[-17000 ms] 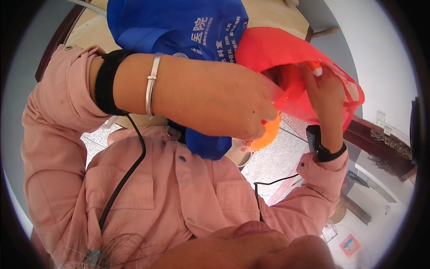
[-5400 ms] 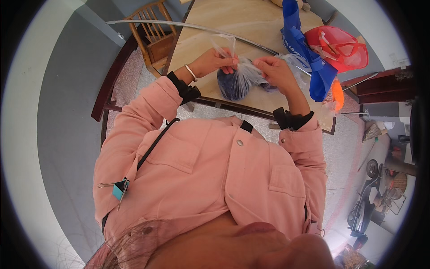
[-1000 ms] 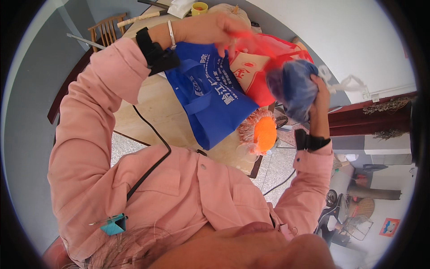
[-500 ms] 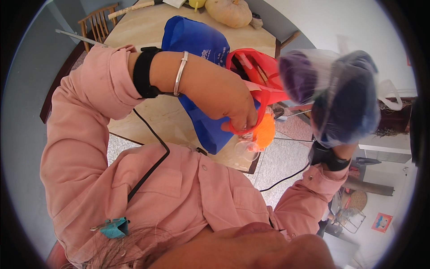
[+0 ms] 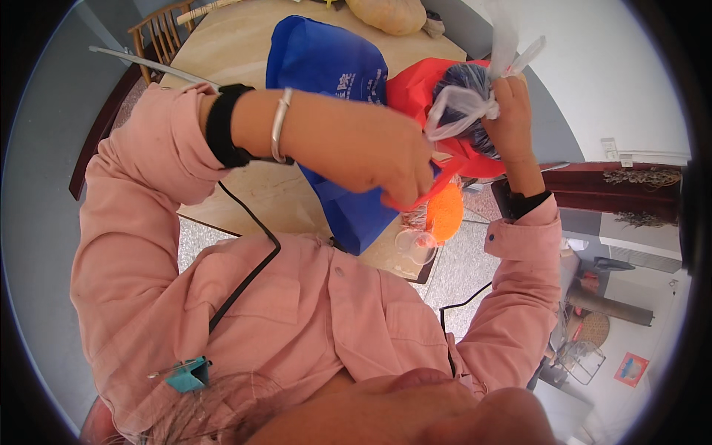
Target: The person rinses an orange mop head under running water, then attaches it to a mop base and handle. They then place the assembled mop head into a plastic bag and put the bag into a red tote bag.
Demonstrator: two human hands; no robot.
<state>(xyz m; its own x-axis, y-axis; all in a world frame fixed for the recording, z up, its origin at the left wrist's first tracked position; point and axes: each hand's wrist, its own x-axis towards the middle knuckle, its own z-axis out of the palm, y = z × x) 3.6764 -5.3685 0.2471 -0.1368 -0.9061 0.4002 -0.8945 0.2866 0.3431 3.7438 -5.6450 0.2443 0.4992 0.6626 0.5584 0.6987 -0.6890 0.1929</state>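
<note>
My left hand (image 5: 406, 159), with a silver bangle and black band at its wrist, is closed on the edge or handle of a red bag (image 5: 411, 83). My right hand (image 5: 512, 119) grips the knotted top of a clear plastic bag (image 5: 463, 106). Dark, bundled contents show through it; their kind cannot be made out. This plastic bag sits at the red bag's mouth, partly within it. A blue non-woven bag (image 5: 322, 63) stands on the table just left of the red one, with its lower part under my left forearm.
The pale table (image 5: 230, 55) carries a large pumpkin (image 5: 389, 15) at its far side. An orange mesh-like item (image 5: 446, 213) and clear plastic cups (image 5: 417, 247) are by the near right corner. A wooden chair (image 5: 159, 41) stands far left. A black cable (image 5: 256, 263) crosses my front.
My right hand has brought the plastic bag leftward from the right side to the red bag's mouth. My left hand keeps hold of the red bag, slightly shifted.
</note>
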